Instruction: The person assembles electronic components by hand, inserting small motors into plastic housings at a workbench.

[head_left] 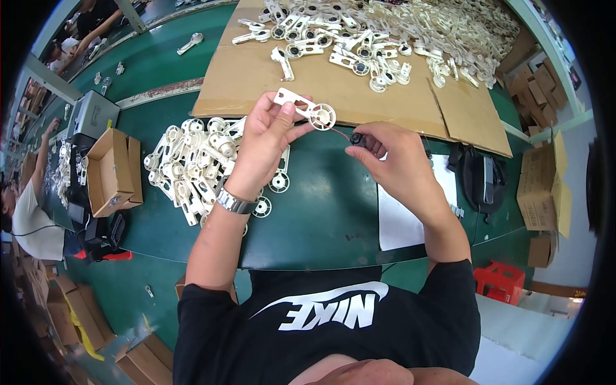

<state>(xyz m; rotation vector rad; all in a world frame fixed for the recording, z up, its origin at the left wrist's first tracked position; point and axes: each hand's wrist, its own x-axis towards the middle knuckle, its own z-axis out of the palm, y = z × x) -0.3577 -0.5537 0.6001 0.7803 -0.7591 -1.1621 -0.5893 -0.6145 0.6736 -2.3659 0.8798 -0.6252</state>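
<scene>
nearest me i see my black sleeves and both forearms reaching out over the green tabletop. my left hand, with a metal wristwatch on the wrist, is closed around a cream plastic bracket that ends in a round wheel, holding it up above the tabletop edge of the cardboard. my right hand pinches a small black part between thumb and fingers, just beside the bracket's wheel; a thin red wire runs between the two. under my left hand lies a heap of cream brackets, and a white sheet lies under my right forearm. left of the heap sits an open cardboard box. farther off, a flat cardboard sheet carries a big pile of assembled pieces. at the far left another person works.
</scene>
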